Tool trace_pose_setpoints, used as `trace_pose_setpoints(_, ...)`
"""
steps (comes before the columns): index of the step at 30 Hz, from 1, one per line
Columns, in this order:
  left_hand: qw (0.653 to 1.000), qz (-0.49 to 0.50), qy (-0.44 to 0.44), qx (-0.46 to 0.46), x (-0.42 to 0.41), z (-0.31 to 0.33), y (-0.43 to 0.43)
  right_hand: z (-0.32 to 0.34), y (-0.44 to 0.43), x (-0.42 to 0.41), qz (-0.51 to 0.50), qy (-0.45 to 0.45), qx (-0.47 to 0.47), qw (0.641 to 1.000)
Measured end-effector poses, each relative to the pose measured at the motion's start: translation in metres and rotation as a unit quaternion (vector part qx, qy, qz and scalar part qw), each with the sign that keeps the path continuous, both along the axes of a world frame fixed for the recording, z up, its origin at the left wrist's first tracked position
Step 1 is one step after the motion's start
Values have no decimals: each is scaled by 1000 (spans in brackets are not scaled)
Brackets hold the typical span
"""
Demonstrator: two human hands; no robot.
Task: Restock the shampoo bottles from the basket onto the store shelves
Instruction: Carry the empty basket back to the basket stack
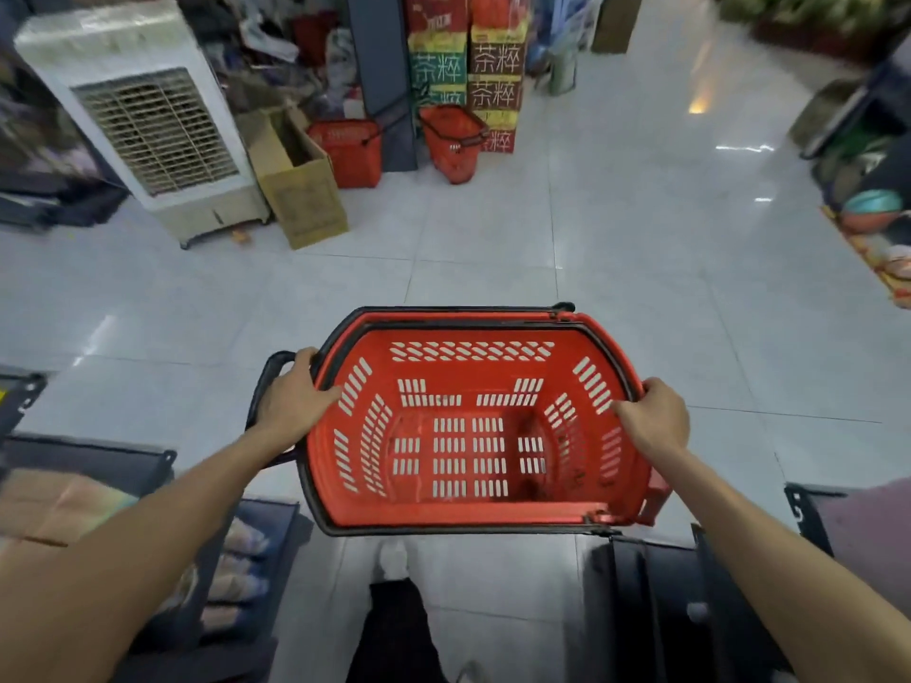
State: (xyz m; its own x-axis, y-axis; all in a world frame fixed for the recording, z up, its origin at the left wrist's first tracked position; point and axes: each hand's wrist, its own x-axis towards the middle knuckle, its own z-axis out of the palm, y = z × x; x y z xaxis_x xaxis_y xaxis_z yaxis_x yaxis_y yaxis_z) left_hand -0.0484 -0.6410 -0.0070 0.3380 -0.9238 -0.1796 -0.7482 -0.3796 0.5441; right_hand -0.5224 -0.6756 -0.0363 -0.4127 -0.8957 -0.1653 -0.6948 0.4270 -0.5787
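Observation:
I hold a red plastic basket [473,515] with a black rim in front of me, above the tiled floor. Its inside shows only the slotted bottom; no bottles are visible in it. My left hand [296,391] grips the basket's left rim, next to the black handle that hangs outside. My right hand [653,416] grips the right rim. Dark store shelves [655,584] stand low on my right, and a shelf with pale bottles [241,574] lies low on my left.
A white air cooler [143,115] and an open cardboard box [300,179] stand at the far left. Two more red baskets [451,140] sit by a dark pillar and stacked drink cartons [493,66]. Goods line the right edge. White tiled floor stretches ahead.

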Motion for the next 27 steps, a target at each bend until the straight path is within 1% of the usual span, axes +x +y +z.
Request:
trace_pose_setpoints(3, 1000, -15, -7, -4, -6, 0, -64, -2, -54, -2, 0, 24, -3, 1000)
trace_pose_setpoints(6, 999, -41, -25, -15, -11, -5, -134, -15, -115, -8, -4, 28, 1, 1000)
trace_pose_setpoints(9, 996, -70, -47, -23, -16, -11, -219, -21, -185, -12, -21, 38, 17, 999)
trace_pose_setpoints(12, 994, -91, -58, -16, -22, -10, -314, -13, -260, -17, -37, 32, 38, 998)
trace_pose_setpoints(17, 993, -101, -61, -14, -33, 9, -455, 9, -384, -30, -61, 30, 28, 997)
trace_pose_setpoints(21, 992, -99, -64, -35, -49, 22, -554, 24, -470, -40, -73, 31, 7, 997)
trace_pose_setpoints(24, 993, -96, -58, -49, -61, 18, -621, 21, -536, -51, -76, 29, 8, 997)
trace_pose_setpoints(27, 991, -96, -72, -64, -74, 9, -689, 5, -607, -63, -76, 26, 20, 997)
